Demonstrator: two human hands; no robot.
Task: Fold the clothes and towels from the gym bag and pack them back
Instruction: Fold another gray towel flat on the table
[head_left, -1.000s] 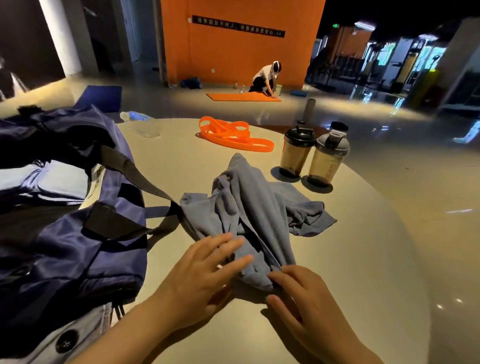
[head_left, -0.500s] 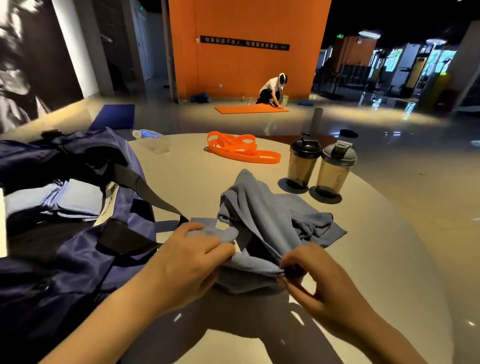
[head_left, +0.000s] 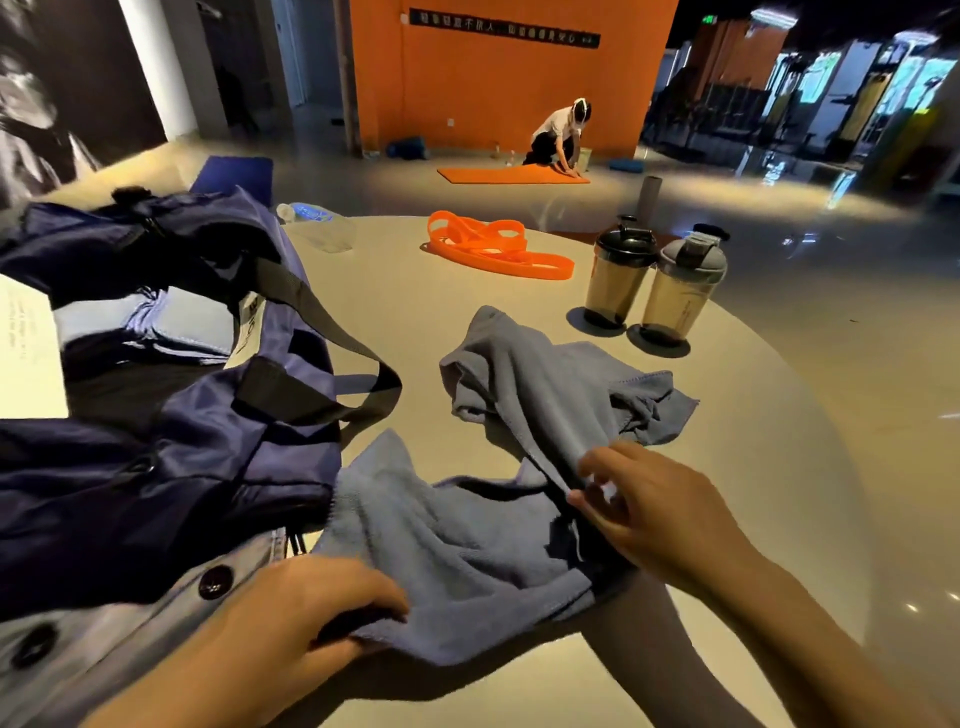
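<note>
Your left hand (head_left: 306, 603) grips the near edge of the crumpled blue-grey terry towel (head_left: 498, 499) and your right hand (head_left: 660, 504) pinches a fold beside it, so folding has barely begun, with the open navy nylon gym bag (head_left: 171, 457) waiting beyond your left hand.

Both forearms reach forward from the lower edge of the view, bare to the wrist. The left hand (head_left: 306, 608) sits low and near, knuckles up, its fingers (head_left: 374, 605) curled under and the thumb closing beneath them in a pinch. The right hand (head_left: 660, 509) is raised higher and farther out, back facing up, fingertips bent inward and pinching together at its left side.
</note>
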